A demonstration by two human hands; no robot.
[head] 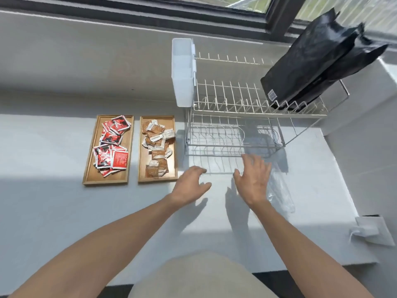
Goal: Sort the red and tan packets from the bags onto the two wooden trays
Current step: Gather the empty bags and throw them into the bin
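Hands: left hand [190, 183] and right hand [254, 177] spread wide, empty, above worktop [53, 201]
Trays: red packets [111, 145] left, tan packets [156, 147] right

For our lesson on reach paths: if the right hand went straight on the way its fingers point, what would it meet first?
Most likely the dish rack's lower front edge. The right hand points up and away over bare counter; depth is unclear.
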